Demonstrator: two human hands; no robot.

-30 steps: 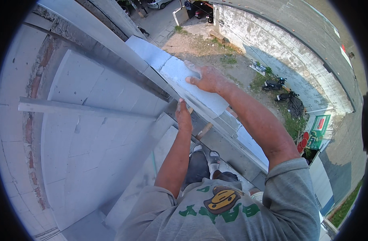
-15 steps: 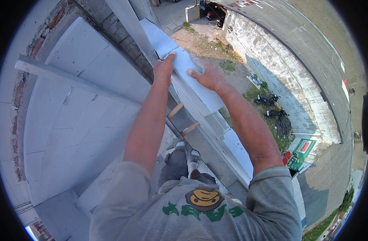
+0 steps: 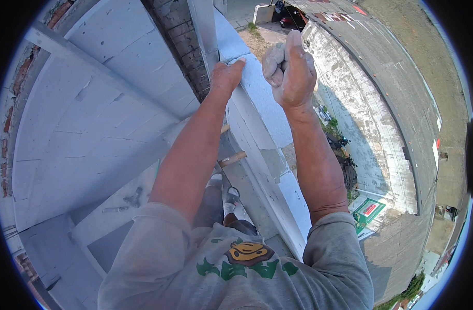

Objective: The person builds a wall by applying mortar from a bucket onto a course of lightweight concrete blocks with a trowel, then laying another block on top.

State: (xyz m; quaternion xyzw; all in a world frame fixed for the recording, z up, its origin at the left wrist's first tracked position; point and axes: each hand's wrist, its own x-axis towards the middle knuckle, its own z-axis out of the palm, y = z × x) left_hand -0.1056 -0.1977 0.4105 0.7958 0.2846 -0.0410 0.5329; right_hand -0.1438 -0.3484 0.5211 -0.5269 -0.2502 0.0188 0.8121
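A long, white, lightweight building block [image 3: 266, 106] lies on top of a narrow wall, end to end with another white block [image 3: 230, 35] farther off. My left hand [image 3: 227, 77] grips the near edge of the block close to the joint, thumb on its top; the other fingers are mostly hidden. Above the block's far side, my right hand [image 3: 293, 72] is raised in a dusty fist with the thumb stretched out. Nothing shows inside its curled fingers.
Two wooden handles [image 3: 232, 159] stick out beside the wall near my feet. A pale upright post [image 3: 203, 26] rises by the far block. Left stands a large white block wall [image 3: 91, 119] with a slanting beam [image 3: 97, 72]. Beyond the right edge is a drop to a yard.
My right hand has lifted off the block and closed into a fist. My left hand stays on the block near the joint. The view has shifted slightly.
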